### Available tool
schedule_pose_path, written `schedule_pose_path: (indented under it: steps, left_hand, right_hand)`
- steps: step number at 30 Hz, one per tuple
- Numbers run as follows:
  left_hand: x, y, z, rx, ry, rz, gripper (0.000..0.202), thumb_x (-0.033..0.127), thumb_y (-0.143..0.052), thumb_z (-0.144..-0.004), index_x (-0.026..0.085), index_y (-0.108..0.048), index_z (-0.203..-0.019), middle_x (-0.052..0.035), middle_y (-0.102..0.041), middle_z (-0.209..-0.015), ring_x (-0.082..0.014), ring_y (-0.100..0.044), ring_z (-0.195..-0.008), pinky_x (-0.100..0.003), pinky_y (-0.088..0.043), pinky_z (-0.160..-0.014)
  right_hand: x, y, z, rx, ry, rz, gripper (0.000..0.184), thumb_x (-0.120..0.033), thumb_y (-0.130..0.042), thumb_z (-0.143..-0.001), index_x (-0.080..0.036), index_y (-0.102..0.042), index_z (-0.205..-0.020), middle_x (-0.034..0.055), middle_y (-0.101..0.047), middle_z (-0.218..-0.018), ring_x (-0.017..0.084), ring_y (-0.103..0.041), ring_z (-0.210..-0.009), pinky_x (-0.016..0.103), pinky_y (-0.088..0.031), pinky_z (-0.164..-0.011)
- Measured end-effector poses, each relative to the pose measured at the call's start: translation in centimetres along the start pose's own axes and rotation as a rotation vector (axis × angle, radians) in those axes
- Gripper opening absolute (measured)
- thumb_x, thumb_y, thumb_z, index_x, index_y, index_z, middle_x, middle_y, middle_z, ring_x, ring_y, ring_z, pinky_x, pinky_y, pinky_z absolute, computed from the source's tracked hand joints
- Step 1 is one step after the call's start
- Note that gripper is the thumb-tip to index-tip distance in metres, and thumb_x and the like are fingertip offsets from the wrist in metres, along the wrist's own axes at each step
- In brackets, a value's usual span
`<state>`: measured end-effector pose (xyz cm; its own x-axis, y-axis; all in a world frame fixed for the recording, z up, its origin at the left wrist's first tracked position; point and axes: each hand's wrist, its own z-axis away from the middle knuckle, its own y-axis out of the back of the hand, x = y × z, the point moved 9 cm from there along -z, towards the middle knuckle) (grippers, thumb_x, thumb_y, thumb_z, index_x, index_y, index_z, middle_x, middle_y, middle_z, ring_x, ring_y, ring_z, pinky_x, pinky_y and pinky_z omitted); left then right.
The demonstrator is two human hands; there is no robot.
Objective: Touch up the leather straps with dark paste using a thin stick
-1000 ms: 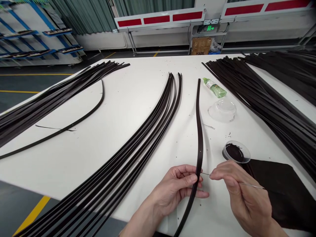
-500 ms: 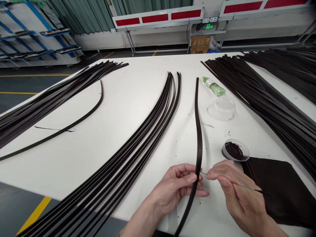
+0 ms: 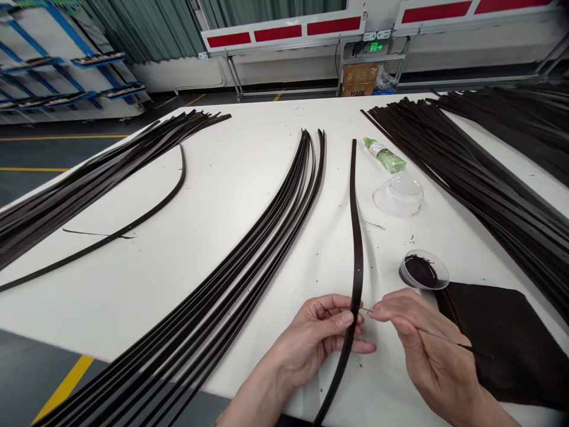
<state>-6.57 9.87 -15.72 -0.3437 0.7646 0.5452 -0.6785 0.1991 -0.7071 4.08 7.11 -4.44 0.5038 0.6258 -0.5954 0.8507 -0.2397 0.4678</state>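
Observation:
A long dark strap [image 3: 355,237] runs from the far middle of the white table [image 3: 249,201] to its near edge. My left hand [image 3: 322,338] pinches that strap on edge near its front end. My right hand [image 3: 424,350] pinches a thin metal needle tool [image 3: 438,338], and the tool's tip touches the strap beside my left thumb. A small clear cup of black dye [image 3: 424,270] stands just behind my right hand. A dark cloth [image 3: 502,344] lies under and to the right of that hand.
A fan of several dark straps [image 3: 267,237] lies left of the held one; more straps [image 3: 89,178] lie at far left and a thick pile [image 3: 480,184] at right. A green bottle [image 3: 384,156] and an empty clear dish [image 3: 399,195] sit behind the cup. Blue racks [image 3: 62,65] stand beyond.
My right hand has slid a little to the left along the needle tool toward the strap. The left hand and the strap have stayed where they were.

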Motion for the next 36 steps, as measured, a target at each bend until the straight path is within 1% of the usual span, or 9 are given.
schedule_pose_path:
  steps: [4,10,13,15,18,23,26,30,36]
  left_hand:
    - [0.0,0.0,0.0,-0.002,-0.001,0.005,0.013,0.016,-0.07,-0.084,0.009,-0.069,-0.096,-0.0067,-0.063,-0.083,-0.0122,-0.062,-0.076,-0.038,-0.061,-0.081]
    - [0.0,0.3,0.0,-0.001,-0.015,0.042,0.018,0.017,-0.069,-0.086,0.009,-0.07,-0.102,-0.0077,-0.065,-0.087,-0.0122,-0.062,-0.077,-0.035,-0.062,-0.075]
    - [0.0,0.0,0.1,-0.03,-0.014,0.036,0.022,0.017,-0.069,-0.085,0.008,-0.07,-0.105,-0.007,-0.065,-0.086,-0.0109,-0.062,-0.077,-0.031,-0.062,-0.074]
    - [0.0,-0.2,0.2,-0.044,-0.01,0.028,0.023,0.018,-0.07,-0.085,0.008,-0.071,-0.106,-0.0072,-0.066,-0.087,-0.0111,-0.062,-0.077,-0.03,-0.062,-0.073]
    - [-0.2,0.0,0.3,-0.032,0.006,0.014,0.023,0.021,-0.073,-0.082,0.008,-0.072,-0.102,-0.009,-0.068,-0.088,-0.0136,-0.065,-0.077,-0.031,-0.062,-0.072]
    - [-0.5,0.2,0.5,-0.019,0.032,0.023,0.022,0.019,-0.078,-0.077,0.009,-0.073,-0.096,-0.0098,-0.07,-0.086,-0.0158,-0.066,-0.078,-0.037,-0.061,-0.078]
    - [-0.3,0.3,0.6,-0.004,0.023,0.024,0.02,0.018,-0.076,-0.079,0.009,-0.072,-0.096,-0.0093,-0.069,-0.087,-0.0143,-0.065,-0.078,-0.037,-0.06,-0.08]
    - [-0.1,0.4,0.7,0.033,0.036,0.011,0.02,0.018,-0.075,-0.08,0.009,-0.071,-0.098,-0.0087,-0.068,-0.087,-0.0142,-0.064,-0.078,-0.038,-0.06,-0.081]
    - [-0.1,1.3,1.1,0.161,0.094,-0.035,0.019,0.021,-0.074,-0.081,0.014,-0.069,-0.098,-0.0072,-0.069,-0.088,-0.0156,-0.064,-0.078,-0.039,-0.059,-0.08]
  right_hand:
    - [1.0,0.2,0.9,-0.012,-0.11,-0.012,0.026,-0.005,-0.04,-0.094,-0.018,-0.062,-0.103,0.0034,-0.069,-0.083,0.016,-0.066,-0.081,0.031,-0.054,-0.071]
    - [4.3,2.0,3.6,0.271,-0.515,-0.059,0.022,-0.021,-0.041,-0.1,-0.02,-0.063,-0.103,0.0055,-0.067,-0.109,0.015,-0.07,-0.085,0.031,-0.06,-0.078]
    - [5.1,0.1,3.3,0.166,-0.659,-0.114,0.01,-0.03,-0.056,-0.095,-0.021,-0.059,-0.098,0.0059,-0.065,-0.111,0.018,-0.067,-0.1,0.029,-0.058,-0.083]
    - [5.3,-0.9,2.7,0.126,-0.704,-0.191,0.014,-0.033,-0.063,-0.09,-0.021,-0.056,-0.091,0.0045,-0.065,-0.101,0.016,-0.067,-0.09,0.024,-0.058,-0.073]
    - [6.0,-0.5,1.6,0.181,-0.729,-0.198,0.021,-0.035,-0.069,-0.085,-0.02,-0.055,-0.085,0.0017,-0.063,-0.086,0.013,-0.063,-0.073,0.021,-0.055,-0.062]
    - [7.6,1.1,-0.4,0.231,-0.714,-0.177,0.024,-0.037,-0.072,-0.083,-0.019,-0.058,-0.087,0.0019,-0.063,-0.084,0.014,-0.065,-0.077,0.023,-0.056,-0.066]
    - [8.2,1.8,-0.6,0.161,-0.704,-0.151,0.023,-0.04,-0.064,-0.089,-0.02,-0.062,-0.101,0.0045,-0.068,-0.096,0.018,-0.069,-0.089,0.028,-0.059,-0.077]
    - [8.9,5.4,0.6,0.203,-0.683,-0.043,0.039,-0.045,-0.05,-0.096,-0.026,-0.059,-0.129,0.006,-0.068,-0.116,0.021,-0.069,-0.099,0.036,-0.059,-0.083]
    - [9.6,9.8,1.0,0.172,-0.632,0.324,0.035,-0.045,-0.047,-0.098,-0.023,-0.072,-0.088,0.0015,-0.068,-0.082,0.014,-0.063,-0.075,0.027,-0.052,-0.067]
